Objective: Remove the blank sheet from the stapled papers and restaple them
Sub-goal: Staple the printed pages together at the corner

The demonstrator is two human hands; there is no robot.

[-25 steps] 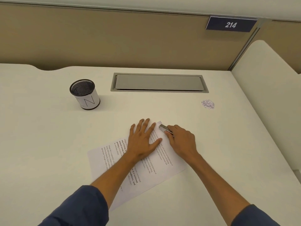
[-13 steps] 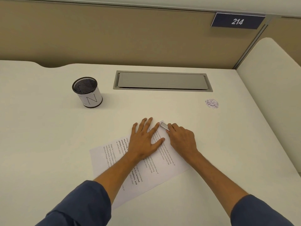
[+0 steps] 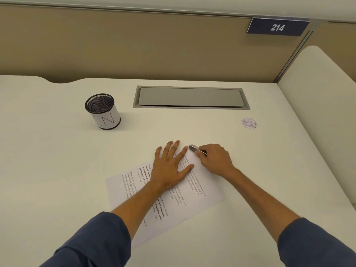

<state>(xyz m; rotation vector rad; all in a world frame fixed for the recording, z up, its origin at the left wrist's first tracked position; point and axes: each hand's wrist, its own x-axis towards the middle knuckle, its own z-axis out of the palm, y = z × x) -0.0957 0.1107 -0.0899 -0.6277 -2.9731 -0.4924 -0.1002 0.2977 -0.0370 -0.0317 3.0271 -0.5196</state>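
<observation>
Both hands are at work at the middle of the pale cream bench [image 3: 57, 170]. Left hand [image 3: 169, 166], fingers straight and spread, presses flat on the white printed papers [image 3: 202, 191], which lie at a slant across the bench with their far corner under the fingertips. Right hand [image 3: 215, 160], fingers curled, grips a small silver metal tool [image 3: 196, 150] whose tip meets that far corner of the papers, just beside the left index finger; what kind of tool it is cannot be told. Blue sleeves [image 3: 100, 243] cover both forearms near the lower edge. Left of the hands and farther back stands a black mesh cylindrical cup [image 3: 103, 112] wrapped in white paper with hand-drawn letters. Behind the hands, a grey rectangular cable hatch [image 3: 190, 97] sits flush in the bench surface. To the right, well apart from the papers, lies a small round pale speckled patch [image 3: 249, 123]. On the beige partition wall, a dark blue plate [image 3: 277, 27] reads 214.
</observation>
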